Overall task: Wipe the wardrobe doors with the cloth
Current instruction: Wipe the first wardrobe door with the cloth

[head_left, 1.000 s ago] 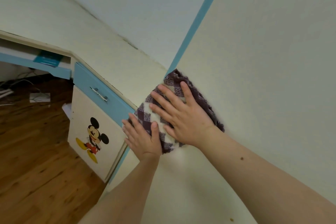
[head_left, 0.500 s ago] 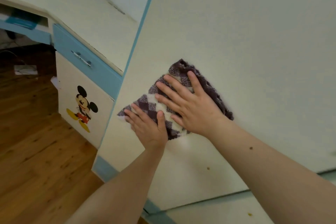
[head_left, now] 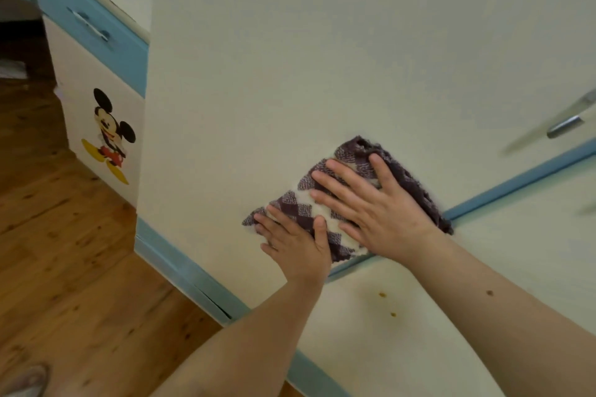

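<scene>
Fingers (head_left: 383,171) straight, L hand (head_left: 298,243) & R hand (head_left: 383,216) pressing nubby checked cloth (head_left: 298,208) on smooth door (head_left: 274,80).

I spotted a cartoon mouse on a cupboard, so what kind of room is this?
Probably a child's bedroom: a cream wardrobe door with blue trim, a desk cupboard with a cartoon mouse sticker under a blue drawer, and a wooden floor.
</scene>
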Action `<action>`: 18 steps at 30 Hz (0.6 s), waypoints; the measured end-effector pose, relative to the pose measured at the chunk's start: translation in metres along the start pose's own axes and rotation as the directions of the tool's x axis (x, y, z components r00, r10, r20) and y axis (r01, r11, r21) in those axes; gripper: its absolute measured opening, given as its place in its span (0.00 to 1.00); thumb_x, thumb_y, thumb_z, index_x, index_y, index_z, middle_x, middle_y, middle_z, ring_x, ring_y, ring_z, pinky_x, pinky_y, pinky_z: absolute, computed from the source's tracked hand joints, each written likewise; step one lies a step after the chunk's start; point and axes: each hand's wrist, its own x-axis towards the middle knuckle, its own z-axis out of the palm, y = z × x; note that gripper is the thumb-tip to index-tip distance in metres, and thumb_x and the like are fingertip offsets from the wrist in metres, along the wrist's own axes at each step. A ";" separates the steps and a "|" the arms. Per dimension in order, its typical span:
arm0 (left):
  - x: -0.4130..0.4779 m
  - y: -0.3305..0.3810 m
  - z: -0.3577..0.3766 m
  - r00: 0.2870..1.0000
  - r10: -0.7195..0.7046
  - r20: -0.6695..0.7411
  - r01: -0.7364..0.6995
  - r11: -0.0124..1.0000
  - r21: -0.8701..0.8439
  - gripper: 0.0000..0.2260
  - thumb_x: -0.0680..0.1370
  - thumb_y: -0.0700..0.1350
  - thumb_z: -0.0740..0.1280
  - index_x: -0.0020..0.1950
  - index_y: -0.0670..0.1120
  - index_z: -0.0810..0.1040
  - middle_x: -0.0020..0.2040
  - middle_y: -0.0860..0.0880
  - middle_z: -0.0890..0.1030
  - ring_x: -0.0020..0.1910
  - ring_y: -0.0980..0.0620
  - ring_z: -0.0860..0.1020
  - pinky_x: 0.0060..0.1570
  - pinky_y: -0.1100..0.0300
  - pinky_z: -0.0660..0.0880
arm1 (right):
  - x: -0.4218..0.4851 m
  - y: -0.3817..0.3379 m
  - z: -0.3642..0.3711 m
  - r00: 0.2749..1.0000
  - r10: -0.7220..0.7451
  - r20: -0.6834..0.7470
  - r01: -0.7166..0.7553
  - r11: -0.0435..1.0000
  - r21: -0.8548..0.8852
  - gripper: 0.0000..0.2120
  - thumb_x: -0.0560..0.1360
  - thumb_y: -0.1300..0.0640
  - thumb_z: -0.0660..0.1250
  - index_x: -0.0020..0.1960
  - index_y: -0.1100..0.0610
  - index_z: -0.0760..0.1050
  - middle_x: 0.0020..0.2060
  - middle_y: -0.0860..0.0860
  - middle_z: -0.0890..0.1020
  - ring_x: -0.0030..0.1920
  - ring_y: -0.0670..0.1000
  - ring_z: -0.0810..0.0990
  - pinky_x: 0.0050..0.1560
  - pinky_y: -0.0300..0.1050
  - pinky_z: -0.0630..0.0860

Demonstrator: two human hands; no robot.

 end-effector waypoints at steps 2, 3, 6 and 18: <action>-0.014 0.003 0.010 1.000 -0.015 0.021 0.016 1.000 -0.020 0.45 0.65 0.74 0.26 0.69 0.41 0.32 0.74 0.33 0.41 0.74 0.33 0.46 0.69 0.38 0.50 | -0.015 -0.002 0.002 1.000 -0.009 0.006 0.009 1.000 0.006 0.31 0.77 0.40 0.46 0.76 0.51 0.45 0.74 0.49 0.44 0.73 0.54 0.38 0.66 0.69 0.29; -0.020 0.004 0.014 0.999 -0.019 0.027 0.020 0.999 -0.031 0.46 0.65 0.74 0.27 0.69 0.40 0.33 0.74 0.32 0.41 0.73 0.33 0.46 0.68 0.37 0.50 | -0.022 -0.002 0.003 1.000 -0.008 0.007 0.008 1.000 0.008 0.31 0.77 0.40 0.46 0.76 0.51 0.45 0.74 0.49 0.44 0.73 0.56 0.38 0.66 0.69 0.29; -0.029 0.008 0.021 0.999 -0.022 0.029 0.023 0.999 -0.045 0.46 0.66 0.74 0.28 0.69 0.39 0.34 0.73 0.31 0.43 0.73 0.31 0.48 0.68 0.37 0.52 | -0.034 0.000 0.004 1.000 0.015 -0.001 -0.015 1.000 0.017 0.31 0.77 0.40 0.47 0.76 0.50 0.45 0.75 0.49 0.45 0.73 0.60 0.34 0.66 0.69 0.29; -0.027 0.058 0.015 0.999 0.030 -0.039 -0.038 0.972 -0.230 0.45 0.69 0.74 0.35 0.69 0.38 0.36 0.72 0.28 0.42 0.71 0.27 0.44 0.70 0.40 0.44 | -0.035 0.063 0.004 0.992 -0.027 -0.123 0.040 0.994 0.102 0.29 0.76 0.41 0.47 0.75 0.50 0.55 0.74 0.50 0.56 0.74 0.55 0.48 0.69 0.66 0.33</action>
